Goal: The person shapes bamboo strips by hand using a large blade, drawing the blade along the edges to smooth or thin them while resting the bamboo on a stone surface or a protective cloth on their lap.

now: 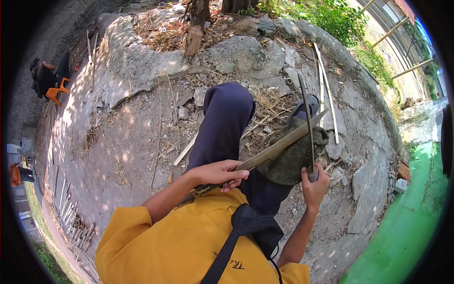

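My left hand (219, 173) is closed around a long bamboo strip (279, 146), which slants up and right from my lap. In my closed right hand (315, 185) is the handle of a long, narrow-bladed knife (308, 124), its blade pointing away from me. The blade crosses the strip near its far end; I cannot tell whether they touch. Beneath them, a dark green cloth (288, 161) covers my right knee. A black pouch-like item (255, 222) on a strap rests against my yellow shirt.
Pale bamboo slats (326, 90) lie by my right foot, with dry shavings (269, 106) nearby. Low broken concrete (236, 57) and a tree trunk (198, 23) stand ahead. At far left are a person on an orange chair (59, 90) and piled bamboo pieces (80, 229).
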A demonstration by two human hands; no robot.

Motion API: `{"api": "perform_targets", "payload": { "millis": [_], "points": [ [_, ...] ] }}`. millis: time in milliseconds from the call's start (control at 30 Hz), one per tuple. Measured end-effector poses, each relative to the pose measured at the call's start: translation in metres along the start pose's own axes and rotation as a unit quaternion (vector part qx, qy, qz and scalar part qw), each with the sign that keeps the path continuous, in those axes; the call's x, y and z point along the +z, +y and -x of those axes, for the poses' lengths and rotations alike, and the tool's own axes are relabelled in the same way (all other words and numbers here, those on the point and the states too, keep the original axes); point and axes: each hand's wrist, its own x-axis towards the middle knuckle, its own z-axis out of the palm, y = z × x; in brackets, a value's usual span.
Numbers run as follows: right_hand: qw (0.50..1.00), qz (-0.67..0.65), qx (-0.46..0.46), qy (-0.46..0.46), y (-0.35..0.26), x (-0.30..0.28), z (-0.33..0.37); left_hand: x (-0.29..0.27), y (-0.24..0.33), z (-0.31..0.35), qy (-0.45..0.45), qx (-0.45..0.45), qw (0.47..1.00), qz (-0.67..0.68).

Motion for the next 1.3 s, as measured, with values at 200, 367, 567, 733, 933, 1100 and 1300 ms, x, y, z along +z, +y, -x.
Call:
{"api": "perform_targets", "payload": {
  "millis": [200,367,567,733,933,1100,1300],
  "points": [
    [0.999,-0.028,-0.005,0.032,0.004,0.006,0.01,0.025,0.041,-0.019,0.028,-0.021,0.998,0.061],
    [0.996,0.007,-0.041,0.078,0.012,-0.008,0.019,0.022,0.034,-0.064,-0.107,-0.083,0.971,0.197],
    [0.992,0.101,-0.077,0.015,0.019,-0.014,0.033,0.064,0.039,-0.083,0.026,-0.081,0.996,0.011],
    [0.989,0.116,-0.088,0.027,0.025,-0.014,0.028,0.064,0.016,-0.09,0.101,-0.007,0.985,-0.142],
    [0.993,0.056,-0.097,0.045,0.026,-0.006,0.019,0.08,0.049,-0.096,0.156,0.009,0.922,-0.355],
    [0.992,0.082,-0.062,0.068,0.047,0.003,0.013,0.081,0.042,-0.103,0.179,0.017,0.875,-0.45],
    [0.995,0.036,-0.093,0.02,0.058,0.01,0.029,0.094,0.054,-0.105,0.179,-0.011,0.893,-0.413]
  ]
}}
